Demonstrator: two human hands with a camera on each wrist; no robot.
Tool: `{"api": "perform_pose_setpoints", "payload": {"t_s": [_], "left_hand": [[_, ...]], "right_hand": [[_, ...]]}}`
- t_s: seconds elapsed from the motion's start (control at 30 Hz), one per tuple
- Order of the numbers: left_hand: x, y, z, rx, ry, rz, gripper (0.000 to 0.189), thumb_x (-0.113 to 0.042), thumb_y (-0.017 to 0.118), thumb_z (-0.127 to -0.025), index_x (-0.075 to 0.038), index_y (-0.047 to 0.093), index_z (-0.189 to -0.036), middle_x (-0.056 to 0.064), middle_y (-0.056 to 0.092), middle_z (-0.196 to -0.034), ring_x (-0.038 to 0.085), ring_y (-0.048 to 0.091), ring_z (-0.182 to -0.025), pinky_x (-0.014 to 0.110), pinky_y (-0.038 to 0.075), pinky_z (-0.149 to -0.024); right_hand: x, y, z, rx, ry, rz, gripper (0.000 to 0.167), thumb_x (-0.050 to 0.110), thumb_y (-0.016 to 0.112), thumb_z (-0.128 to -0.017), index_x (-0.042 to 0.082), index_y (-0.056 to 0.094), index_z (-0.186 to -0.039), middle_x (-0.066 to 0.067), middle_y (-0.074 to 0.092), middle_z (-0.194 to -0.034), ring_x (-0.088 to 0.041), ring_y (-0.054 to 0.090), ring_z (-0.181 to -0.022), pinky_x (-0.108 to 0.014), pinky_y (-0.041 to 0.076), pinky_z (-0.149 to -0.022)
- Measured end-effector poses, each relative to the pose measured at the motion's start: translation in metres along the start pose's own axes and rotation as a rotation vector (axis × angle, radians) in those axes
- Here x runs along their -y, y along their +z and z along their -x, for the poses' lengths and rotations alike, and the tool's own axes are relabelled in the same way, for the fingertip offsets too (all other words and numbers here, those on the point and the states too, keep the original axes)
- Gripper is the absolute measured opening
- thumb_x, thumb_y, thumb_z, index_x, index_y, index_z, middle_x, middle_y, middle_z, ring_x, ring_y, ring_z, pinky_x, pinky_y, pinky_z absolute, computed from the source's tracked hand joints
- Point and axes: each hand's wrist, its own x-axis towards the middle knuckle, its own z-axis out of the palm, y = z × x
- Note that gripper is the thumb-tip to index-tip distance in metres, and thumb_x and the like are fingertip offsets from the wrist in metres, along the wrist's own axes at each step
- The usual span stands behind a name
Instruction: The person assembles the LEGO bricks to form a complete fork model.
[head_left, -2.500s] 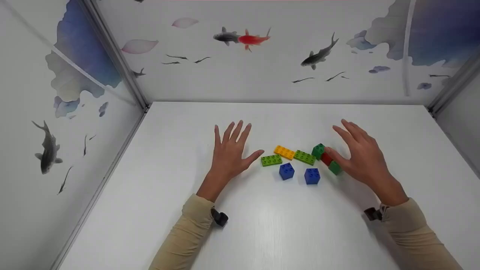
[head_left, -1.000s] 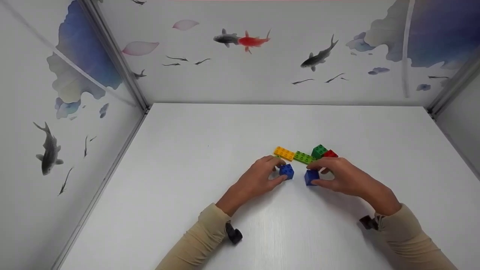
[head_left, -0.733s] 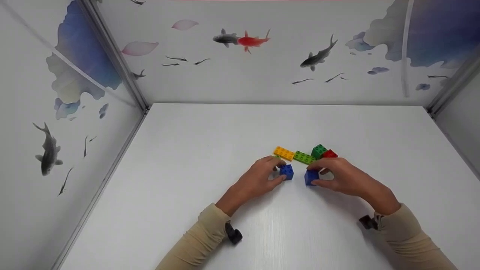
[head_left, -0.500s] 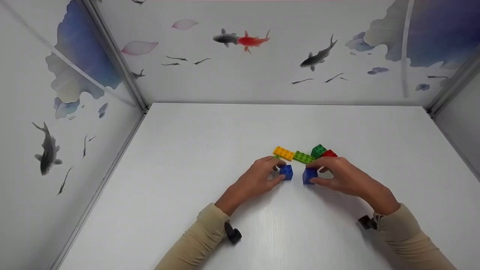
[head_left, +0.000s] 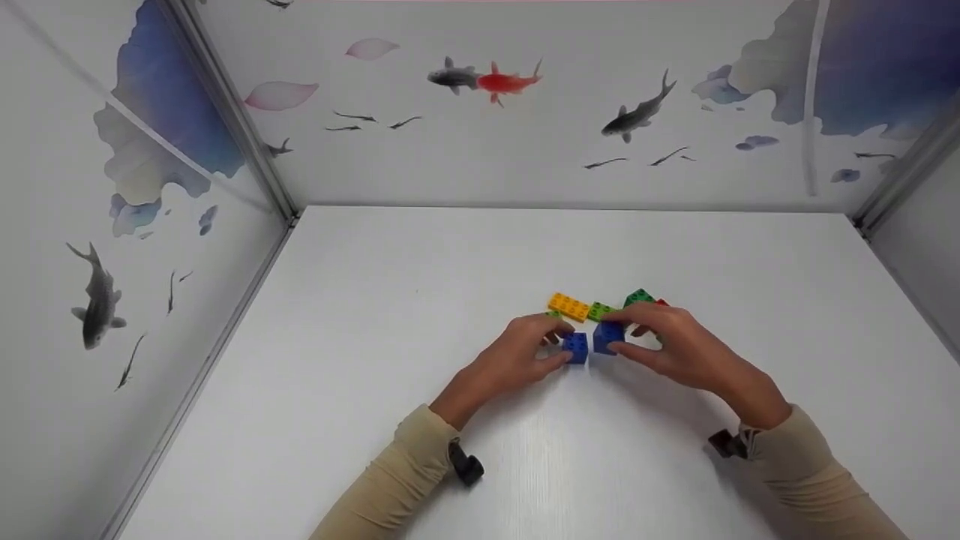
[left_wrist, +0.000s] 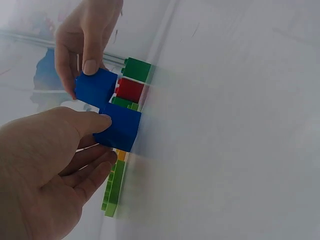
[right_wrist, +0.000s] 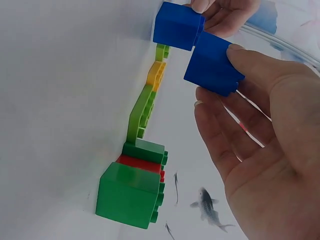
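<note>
Two square blue building bricks lie side by side between my hands. My left hand [head_left: 517,349] pinches the left blue brick [head_left: 576,348] between thumb and fingers, and that brick stands on the table, studs up. The other blue brick [right_wrist: 212,65] is lifted off the table in my right hand [head_left: 682,352], thumb on the near side and fingers on the far side. It is slightly tilted, and its lower corner is close to the upper edge of the left brick [left_wrist: 121,127]; whether they touch I cannot tell.
Behind the hands lie a flat yellow brick [head_left: 568,307] and two flat light-green bricks, one at the right [head_left: 601,311] and one mostly hidden by my left hand [right_wrist: 162,52]. Two green bricks, one nearer [right_wrist: 129,195], flank a red brick [left_wrist: 131,90]. White walls enclose the table [head_left: 375,270].
From spread open above the table, both hands came down to the blue bricks and took hold. The right hand then raised its brick and moved it left, towards the other one.
</note>
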Motion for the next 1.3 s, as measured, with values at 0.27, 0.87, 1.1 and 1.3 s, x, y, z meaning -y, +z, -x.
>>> {"api": "perform_pose_setpoints", "payload": {"t_s": [0.27, 0.87, 1.1, 1.3], "left_hand": [[0.001, 0.000, 0.000, 0.001, 0.016, 0.005, 0.037, -0.021, 0.073, -0.106, -0.009, 0.068, -0.140, 0.005, 0.072, -0.135, 0.018, 0.072, -0.118, 0.025, 0.059, -0.103], [0.005, -0.001, -0.002, -0.013, 0.016, 0.032, 0.038, -0.020, 0.076, -0.103, -0.008, 0.069, -0.139, 0.006, 0.075, -0.132, 0.017, 0.073, -0.116, 0.023, 0.059, -0.100], [0.007, 0.000, -0.002, -0.010, 0.028, 0.049, 0.037, -0.019, 0.076, -0.103, -0.007, 0.069, -0.137, 0.007, 0.075, -0.130, 0.017, 0.073, -0.115, 0.022, 0.059, -0.099], [0.010, 0.001, -0.002, -0.009, 0.022, 0.045, 0.036, -0.019, 0.077, -0.102, -0.008, 0.070, -0.135, 0.006, 0.076, -0.127, 0.016, 0.073, -0.112, 0.021, 0.059, -0.098]], "right_hand": [[0.007, 0.005, -0.008, -0.032, -0.070, -0.026, 0.047, 0.014, 0.089, -0.091, 0.017, 0.075, -0.135, 0.004, 0.078, -0.124, -0.011, 0.073, -0.105, -0.041, 0.067, -0.088], [0.010, 0.016, -0.021, -0.031, -0.114, -0.060, 0.046, 0.013, 0.088, -0.092, 0.017, 0.074, -0.136, 0.006, 0.077, -0.121, -0.013, 0.072, -0.103, -0.030, 0.063, -0.087], [0.010, 0.018, -0.022, -0.043, -0.112, -0.050, 0.047, 0.011, 0.089, -0.091, 0.015, 0.075, -0.135, 0.004, 0.078, -0.119, -0.015, 0.072, -0.100, -0.030, 0.064, -0.085], [0.012, 0.020, -0.022, -0.056, -0.102, -0.038, 0.048, 0.011, 0.089, -0.090, 0.010, 0.074, -0.135, -0.002, 0.079, -0.125, -0.019, 0.076, -0.103, -0.040, 0.067, -0.085]]}}
